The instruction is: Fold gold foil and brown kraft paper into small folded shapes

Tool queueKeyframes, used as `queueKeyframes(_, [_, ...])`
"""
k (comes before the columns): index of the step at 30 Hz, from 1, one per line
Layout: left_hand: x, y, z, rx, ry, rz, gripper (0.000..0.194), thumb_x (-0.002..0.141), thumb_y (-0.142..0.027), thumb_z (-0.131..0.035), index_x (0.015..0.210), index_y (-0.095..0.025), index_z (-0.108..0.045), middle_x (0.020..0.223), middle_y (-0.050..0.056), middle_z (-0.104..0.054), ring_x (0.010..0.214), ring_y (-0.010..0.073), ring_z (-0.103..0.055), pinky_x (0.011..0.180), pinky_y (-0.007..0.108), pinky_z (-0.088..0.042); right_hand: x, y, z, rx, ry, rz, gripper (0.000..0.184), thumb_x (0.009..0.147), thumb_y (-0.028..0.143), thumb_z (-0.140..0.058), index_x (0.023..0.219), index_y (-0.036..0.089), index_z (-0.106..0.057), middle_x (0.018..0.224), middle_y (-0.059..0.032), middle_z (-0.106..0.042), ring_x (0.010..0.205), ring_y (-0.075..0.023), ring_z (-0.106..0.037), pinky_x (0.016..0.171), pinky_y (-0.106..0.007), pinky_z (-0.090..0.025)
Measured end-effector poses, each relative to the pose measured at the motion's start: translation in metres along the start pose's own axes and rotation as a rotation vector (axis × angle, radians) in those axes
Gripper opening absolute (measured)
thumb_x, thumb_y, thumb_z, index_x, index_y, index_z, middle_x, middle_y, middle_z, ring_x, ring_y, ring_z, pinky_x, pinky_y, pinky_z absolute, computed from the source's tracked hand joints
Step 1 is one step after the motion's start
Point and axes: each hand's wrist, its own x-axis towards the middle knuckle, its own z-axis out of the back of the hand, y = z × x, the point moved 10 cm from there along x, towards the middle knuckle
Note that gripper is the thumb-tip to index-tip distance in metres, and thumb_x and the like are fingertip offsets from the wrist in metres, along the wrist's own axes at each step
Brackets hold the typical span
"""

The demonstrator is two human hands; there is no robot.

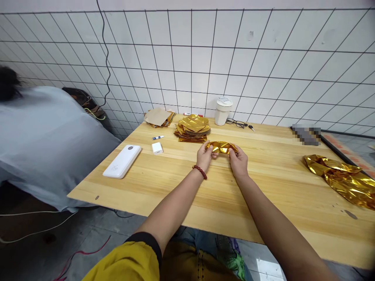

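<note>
Between my two hands is a folded piece of gold foil paper [222, 147], long and narrow with curved-up ends, held just above the wooden table. My left hand [205, 156] grips its left end, thumb in front. At the right end, my right hand [238, 160] pinches it the same way. Just beyond my left hand sits a stack of gold foil sheets [191, 127], layered and a bit uneven. Farther left lies another pile of sheets [159, 117] with a plain brown side on top.
A white power bank [122, 161], a white charger [157, 148] and a small blue-white strip [158, 137] lie left. At the back are a lidded white cup [223, 111], glasses [236, 123] and a key [251, 127]. Crumpled gold foil [345, 179] lies right. A person [49, 144] sits left.
</note>
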Motion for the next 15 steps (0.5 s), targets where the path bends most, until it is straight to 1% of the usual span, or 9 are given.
queueKeyframes(3, [-0.0015,0.0008,-0.0048,0.024,0.032,0.023,0.039,0.09,-0.021,-0.057,0.128,-0.016,-0.055,0.1,0.008,-0.068,0.053,0.0046,-0.06,0.05,0.017,-0.047,-0.0007,0.0047,-0.0002,-0.038,0.004,0.036,0.04,0.08,0.041,-0.059,0.109,0.015,-0.069,0.089,-0.0067,-0.071,0.07,-0.0169,-0.059,0.065,-0.031,-0.051])
queueKeyframes(7, [-0.0024,-0.0012,-0.0011,0.041,-0.012,0.028,0.037,0.09,-0.022,-0.056,0.127,-0.015,-0.056,0.101,0.009,-0.068,0.049,0.0035,-0.058,0.047,0.017,-0.044,-0.0016,0.0067,-0.0014,-0.074,0.012,0.035,0.041,0.079,0.04,-0.059,0.11,0.015,-0.069,0.086,-0.0063,-0.07,0.064,-0.0158,-0.056,0.064,-0.032,-0.05])
queueKeyframes(9, [-0.0034,-0.0031,-0.001,0.034,-0.015,0.023,0.042,0.089,-0.022,-0.059,0.13,-0.016,-0.054,0.101,0.008,-0.068,0.049,0.0038,-0.058,0.047,0.017,-0.044,-0.0017,0.0074,-0.0016,-0.065,0.008,0.035,0.041,0.078,0.04,-0.06,0.109,0.015,-0.069,0.087,-0.0066,-0.071,0.065,-0.0156,-0.056,0.064,-0.032,-0.05])
queueKeyframes(12, [-0.0058,-0.0053,-0.0054,0.027,0.025,0.012,0.061,0.082,-0.02,-0.068,0.139,-0.02,-0.046,0.098,0.006,-0.067,0.05,0.0047,-0.058,0.048,0.018,-0.044,-0.0018,0.0081,-0.0015,-0.029,-0.005,0.036,0.041,0.077,0.042,-0.061,0.107,0.015,-0.069,0.092,-0.0078,-0.071,0.068,-0.0162,-0.058,0.066,-0.032,-0.051])
queueKeyframes(15, [-0.0075,-0.008,-0.0071,0.033,0.037,-0.013,0.073,0.076,-0.016,-0.072,0.142,-0.023,-0.042,0.104,0.006,-0.067,0.049,0.0038,-0.057,0.047,0.018,-0.044,-0.0021,0.007,-0.0039,-0.016,0.015,0.027,0.042,0.076,0.041,-0.062,0.108,0.016,-0.068,0.091,-0.007,-0.071,0.065,-0.0151,-0.057,0.062,-0.03,-0.05])
